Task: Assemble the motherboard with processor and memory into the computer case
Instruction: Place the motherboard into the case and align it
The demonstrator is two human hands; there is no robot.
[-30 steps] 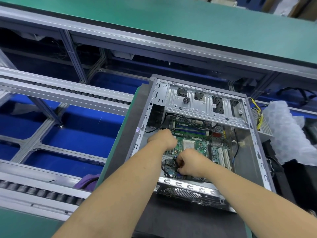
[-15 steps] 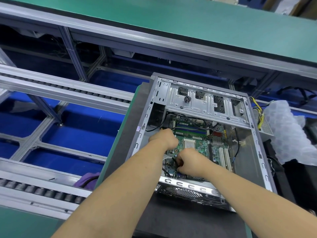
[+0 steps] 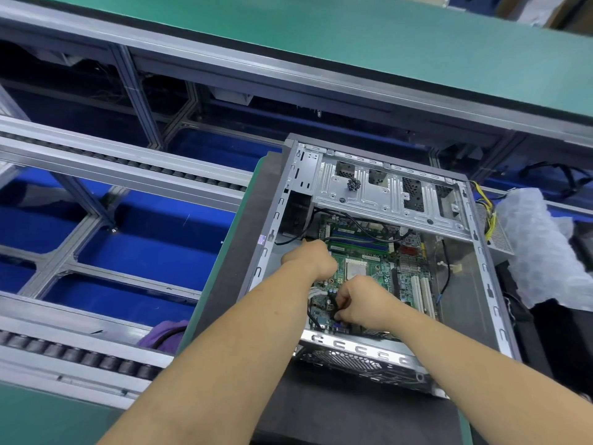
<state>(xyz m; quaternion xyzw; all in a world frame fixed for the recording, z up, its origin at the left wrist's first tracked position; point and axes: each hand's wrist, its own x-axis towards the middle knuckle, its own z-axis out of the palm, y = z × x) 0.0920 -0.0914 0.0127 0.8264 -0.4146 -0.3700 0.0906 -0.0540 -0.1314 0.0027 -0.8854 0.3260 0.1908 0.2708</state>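
The open grey computer case (image 3: 378,351) lies on its side on a dark mat. The green motherboard (image 3: 383,273) sits inside it, with the pale processor socket (image 3: 354,268) and the memory sticks (image 3: 356,241) at its far end. My left hand (image 3: 310,258) is curled at the board's left edge, and a black cable (image 3: 285,241) runs into its grip at the thumb. My right hand (image 3: 364,303) pinches another black cable (image 3: 332,304) at the board's near left corner. Both hands' fingertips are mostly hidden.
A cluster of dark screws (image 3: 353,185) sits on the metal drive cage (image 3: 385,194). Bubble wrap (image 3: 542,248) and yellow wires (image 3: 490,220) lie right of the case. A roller conveyor (image 3: 80,354) and a purple cloth (image 3: 163,334) are on the left, a green bench (image 3: 321,33) behind.
Both hands stay in nearly the same places inside the case. The right hand's fingers have shifted slightly on the black cable.
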